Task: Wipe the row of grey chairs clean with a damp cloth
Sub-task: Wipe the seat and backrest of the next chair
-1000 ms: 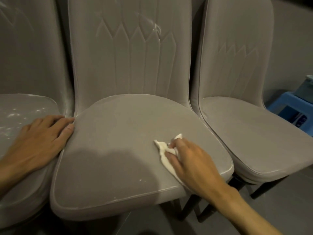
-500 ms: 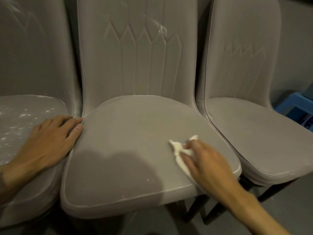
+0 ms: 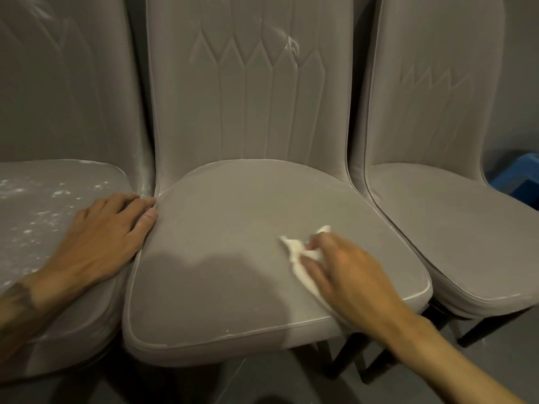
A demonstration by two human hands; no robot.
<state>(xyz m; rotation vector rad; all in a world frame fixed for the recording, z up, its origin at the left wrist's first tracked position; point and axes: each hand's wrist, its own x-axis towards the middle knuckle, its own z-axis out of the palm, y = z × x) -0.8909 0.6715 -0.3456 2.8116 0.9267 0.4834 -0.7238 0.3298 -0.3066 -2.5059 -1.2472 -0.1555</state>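
Left chair (image 3: 61,258): grey, seat dotted with white specks and smears, mostly on the rear half. Left hand (image 3: 108,237) lies flat on that seat at its right edge, palm down, fingers straight and close together, nothing in it. The fingertips touch the piping of the middle seat. A dark mark shows on the forearm.

Middle chair (image 3: 233,228): grey, seat mostly clean-looking, with a few tiny white flecks near the front edge. Its backrest has stitched pointed panels and a white streak (image 3: 290,45) at upper right. A shadow covers the front left part of the seat.

White cloth (image 3: 296,252): crumpled, lying on the right front part of the middle seat. One end sticks out to the left of the fingers and the rest runs under the palm toward the front edge. Right hand (image 3: 347,275) sits on top of it, palm down, fingers spread and slightly bent, pressing the cloth to the seat. The fingertips are motion-blurred, so I cannot tell whether they pinch the cloth or just push it.

Right chair (image 3: 455,228): grey, just beside the middle one, with the same stitch pattern on its back and black legs (image 3: 481,330) below. Blue plastic stool (image 3: 522,173) stands at the far right, partly behind this chair. Dark grey floor (image 3: 262,383) lies underneath.
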